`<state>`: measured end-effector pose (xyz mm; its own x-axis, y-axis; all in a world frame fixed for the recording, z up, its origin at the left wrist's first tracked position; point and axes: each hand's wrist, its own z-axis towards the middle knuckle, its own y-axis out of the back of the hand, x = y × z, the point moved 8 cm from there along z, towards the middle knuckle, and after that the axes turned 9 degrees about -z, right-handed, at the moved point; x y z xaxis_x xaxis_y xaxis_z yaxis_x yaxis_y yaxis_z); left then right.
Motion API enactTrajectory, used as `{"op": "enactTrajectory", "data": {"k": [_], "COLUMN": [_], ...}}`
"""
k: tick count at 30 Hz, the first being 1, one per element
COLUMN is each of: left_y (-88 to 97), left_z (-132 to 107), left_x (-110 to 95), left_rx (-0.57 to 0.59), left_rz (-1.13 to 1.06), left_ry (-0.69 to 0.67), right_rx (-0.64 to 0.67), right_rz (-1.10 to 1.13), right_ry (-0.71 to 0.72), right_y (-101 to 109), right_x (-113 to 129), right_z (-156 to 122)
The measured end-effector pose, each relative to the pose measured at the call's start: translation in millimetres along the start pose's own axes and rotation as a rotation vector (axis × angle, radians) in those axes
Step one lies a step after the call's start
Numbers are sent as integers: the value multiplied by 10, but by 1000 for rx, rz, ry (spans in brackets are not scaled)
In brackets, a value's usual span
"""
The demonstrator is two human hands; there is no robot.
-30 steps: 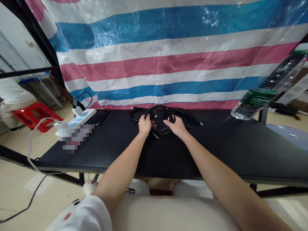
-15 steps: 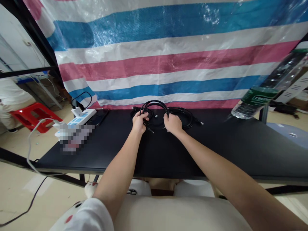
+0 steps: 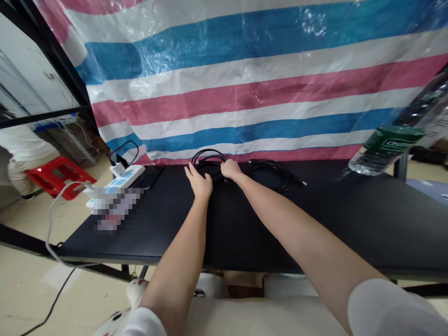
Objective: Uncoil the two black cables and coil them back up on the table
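Note:
A coiled black cable (image 3: 209,151) rests toward the table's back edge, between my two hands. My right hand (image 3: 230,169) is closed around the right side of its loops. At the left side of this coil, my left hand (image 3: 200,183) has its fingers stretched apart and touches or nearly touches the loops. Parts of the coil are hidden behind both hands. Right of my right hand, a second coil of black cable (image 3: 287,177) lies flat, its pale plug end pointing right.
On the left of the black table (image 3: 241,233) are a white power strip (image 3: 130,175) and a dark phone (image 3: 153,176). A water bottle (image 3: 388,147) stands at the right. Behind hangs a striped sheet (image 3: 245,102). A person sits on a red stool (image 3: 58,175) at far left.
The raised coil has come down to the table, left of the other coil. My left hand has let go and spread its fingers. My right hand has moved left with the loops.

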<state>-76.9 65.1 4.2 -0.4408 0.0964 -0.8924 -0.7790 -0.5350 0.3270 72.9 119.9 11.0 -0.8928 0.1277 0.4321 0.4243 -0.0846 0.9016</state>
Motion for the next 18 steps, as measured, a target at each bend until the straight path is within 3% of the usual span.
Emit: {"op": "enactTrajectory", "data": {"k": [4, 9, 11, 15, 18], "left_y": [-93, -317, -353, -312, -330], "left_z": [-68, -190, -217, -194, -211], "left_x": [-1, -103, -112, -122, -151], "left_rx": [88, 398, 466, 433, 454], "left_rz": [313, 492, 533, 570, 534], "left_ry": [14, -145, -178, -188, -230], "right_rx": [78, -4, -57, -149, -119], "right_rz": [-43, -186, -267, -438, -487], "right_ry": [-64, -62, 10, 252, 461], "right_y": [-80, -28, 1, 5, -102], "right_x": [-69, -77, -34, 55, 93], "right_z": [-39, -153, -198, -273, -312]}}
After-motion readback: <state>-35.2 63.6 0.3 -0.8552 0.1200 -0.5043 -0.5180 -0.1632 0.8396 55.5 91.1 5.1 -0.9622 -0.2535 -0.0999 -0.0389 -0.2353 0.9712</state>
